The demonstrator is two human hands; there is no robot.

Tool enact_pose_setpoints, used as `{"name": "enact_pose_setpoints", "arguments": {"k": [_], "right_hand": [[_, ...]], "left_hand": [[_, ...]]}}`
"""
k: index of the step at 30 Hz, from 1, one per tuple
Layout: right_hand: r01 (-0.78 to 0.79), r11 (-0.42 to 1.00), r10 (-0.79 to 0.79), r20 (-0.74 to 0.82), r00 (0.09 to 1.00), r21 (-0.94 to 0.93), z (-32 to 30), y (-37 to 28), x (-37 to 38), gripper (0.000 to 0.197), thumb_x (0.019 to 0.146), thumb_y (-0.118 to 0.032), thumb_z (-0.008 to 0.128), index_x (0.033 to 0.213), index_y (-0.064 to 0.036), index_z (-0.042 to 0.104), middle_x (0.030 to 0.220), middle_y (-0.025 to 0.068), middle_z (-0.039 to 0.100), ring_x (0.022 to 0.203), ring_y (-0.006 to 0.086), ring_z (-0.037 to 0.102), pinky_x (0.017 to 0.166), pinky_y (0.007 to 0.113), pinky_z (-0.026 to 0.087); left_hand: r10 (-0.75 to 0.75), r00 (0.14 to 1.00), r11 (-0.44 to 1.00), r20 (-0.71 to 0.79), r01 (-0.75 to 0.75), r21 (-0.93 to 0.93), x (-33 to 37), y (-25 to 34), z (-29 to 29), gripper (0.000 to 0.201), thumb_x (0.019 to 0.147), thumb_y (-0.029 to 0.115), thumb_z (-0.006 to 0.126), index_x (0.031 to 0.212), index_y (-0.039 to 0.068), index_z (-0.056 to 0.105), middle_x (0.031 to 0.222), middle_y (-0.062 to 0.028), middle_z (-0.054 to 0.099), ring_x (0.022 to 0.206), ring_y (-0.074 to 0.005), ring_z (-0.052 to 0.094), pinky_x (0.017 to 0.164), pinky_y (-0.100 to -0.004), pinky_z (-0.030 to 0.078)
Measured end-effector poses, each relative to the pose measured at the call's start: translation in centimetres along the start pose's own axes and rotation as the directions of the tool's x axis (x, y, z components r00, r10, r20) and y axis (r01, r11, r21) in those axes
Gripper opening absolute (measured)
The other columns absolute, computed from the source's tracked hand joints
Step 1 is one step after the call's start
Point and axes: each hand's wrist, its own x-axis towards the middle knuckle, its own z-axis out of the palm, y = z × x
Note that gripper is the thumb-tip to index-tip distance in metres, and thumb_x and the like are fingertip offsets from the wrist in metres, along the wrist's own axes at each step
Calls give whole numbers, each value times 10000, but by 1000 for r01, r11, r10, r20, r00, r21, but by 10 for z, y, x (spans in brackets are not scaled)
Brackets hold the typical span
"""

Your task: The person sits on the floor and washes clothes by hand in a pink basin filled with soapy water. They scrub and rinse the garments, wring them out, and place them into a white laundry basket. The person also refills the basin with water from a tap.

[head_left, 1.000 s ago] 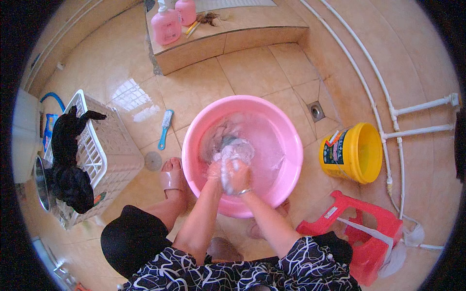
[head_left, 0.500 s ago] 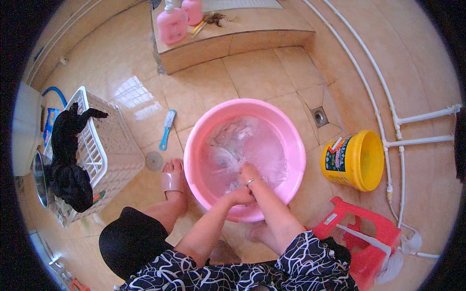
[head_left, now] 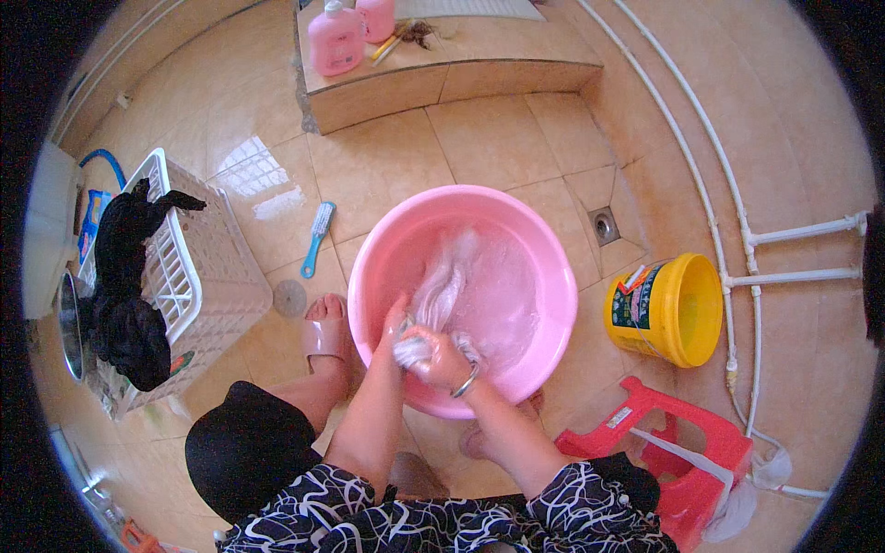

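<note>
A wet whitish cloth lies bunched and twisted in the pink basin, its far end trailing into the water. My right hand, with a bracelet at its wrist, is closed around a bunch of the cloth near the basin's front side. Just to its left, my left hand grips the cloth by the basin's left inner wall; its fingers are partly hidden. Both hands are above or at the water, close together.
A blue brush lies on the tiles. Left stands a white basket with black clothing over it. Right are a yellow bucket on its side, a red stool and a floor drain. Pink bottles stand on a ledge.
My hands have moved left and come up from the water with the cloth. The splashing has eased, and the cloth now shows as a twisted length.
</note>
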Motion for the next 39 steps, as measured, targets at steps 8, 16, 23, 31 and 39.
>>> {"name": "enact_pose_setpoints", "arguments": {"k": [8, 16, 23, 31, 39], "right_hand": [[-407, 913, 335, -588, 737, 9, -53, 98, 9, 194, 657, -128, 529, 819, -25, 555, 708, 169, 568, 645, 219, 543, 626, 322, 427], [-391, 821, 562, 469, 681, -416, -148, 89, 50, 522, 644, -297, 624, 1082, -88, 430, 996, 76, 502, 868, 174, 482, 742, 284, 388], [-383, 680, 407, -112, 906, -626, -55, 155, 82, 463, 694, -364, 544, 1003, -22, 512, 1047, 158, 502, 964, 297, 479, 836, 348, 364], [-252, 927, 200, -203, 959, -279, 18, 45, 30, 265, 741, -290, 500, 848, -64, 587, 783, 211, 553, 744, 340, 538, 654, 386, 420], [-473, 716, 234, -461, 856, -513, -104, 116, 38, 342, 831, -324, 340, 870, -58, 552, 777, 184, 557, 725, 313, 540, 626, 374, 415]], "left_hand": [[90, 978, 857, 186, -171, 486, -34, -26, 49, 265, 800, 197, 399, 948, 0, 496, 766, -98, 549, 650, -221, 532, 619, -358, 444], [462, 868, 47, 181, -228, 972, -43, -22, 13, 327, 680, 79, 486, 1007, 70, 463, 883, -209, 534, 865, -346, 504, 711, -404, 399], [14, 983, 874, -181, 76, 480, -30, -11, 17, 264, 741, 209, 427, 944, 50, 485, 840, -121, 538, 751, -270, 527, 665, -356, 423], [231, 967, 973, 108, -229, -26, -23, -12, 0, 246, 792, 276, 411, 893, 79, 518, 727, -46, 505, 655, -168, 487, 580, -296, 425], [511, 826, 283, 240, -425, 860, -63, 2, 81, 289, 781, 271, 467, 881, 12, 545, 697, -121, 532, 695, -225, 512, 649, -334, 399]]}}
